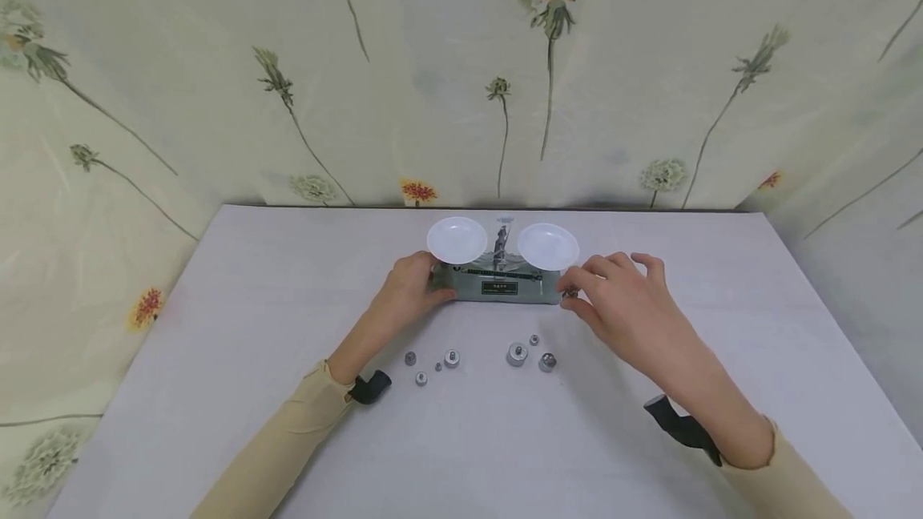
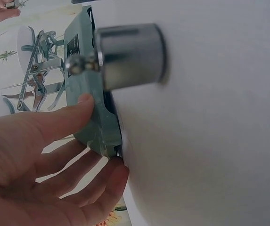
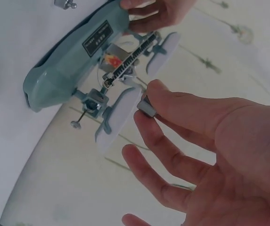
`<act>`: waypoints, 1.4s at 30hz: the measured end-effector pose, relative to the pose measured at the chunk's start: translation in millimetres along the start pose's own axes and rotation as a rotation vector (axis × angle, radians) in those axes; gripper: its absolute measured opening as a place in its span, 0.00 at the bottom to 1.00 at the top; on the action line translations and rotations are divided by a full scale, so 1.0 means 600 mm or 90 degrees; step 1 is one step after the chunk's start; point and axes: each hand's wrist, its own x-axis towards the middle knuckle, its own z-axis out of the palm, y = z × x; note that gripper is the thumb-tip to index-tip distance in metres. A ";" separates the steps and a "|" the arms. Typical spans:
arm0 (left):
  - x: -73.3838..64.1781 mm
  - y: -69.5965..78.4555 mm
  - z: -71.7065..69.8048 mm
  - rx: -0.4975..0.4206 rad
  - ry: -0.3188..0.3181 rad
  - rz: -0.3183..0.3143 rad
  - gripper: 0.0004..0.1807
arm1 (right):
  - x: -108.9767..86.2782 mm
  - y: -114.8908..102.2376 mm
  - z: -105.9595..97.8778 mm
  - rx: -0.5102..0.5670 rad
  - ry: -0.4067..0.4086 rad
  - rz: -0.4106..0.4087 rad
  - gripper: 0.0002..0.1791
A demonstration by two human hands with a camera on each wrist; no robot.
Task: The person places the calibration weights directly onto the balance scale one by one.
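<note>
A green balance scale (image 1: 472, 288) with a small label on its front stands toward the back of the table. It carries a left white pan (image 1: 457, 239) and a right white pan (image 1: 549, 247). My left hand (image 1: 407, 287) holds the left end of its base, thumb on the front and fingers round the end, as the left wrist view shows. Between thumb and forefinger my right hand (image 1: 630, 315) pinches a small metal weight (image 3: 146, 108), close by the right pan. The other fingers of that hand are spread.
Several metal weights of different sizes stand in front of the scale. One group includes a weight (image 1: 452, 358) at the left; a larger weight (image 1: 517, 354) belongs to the right group. Behind the white table (image 1: 288, 263) hangs a flower-patterned cloth (image 1: 433, 102).
</note>
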 end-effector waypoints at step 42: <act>-0.002 0.007 0.004 -0.008 0.015 0.001 0.30 | 0.077 0.005 -0.002 0.017 -0.009 0.036 0.06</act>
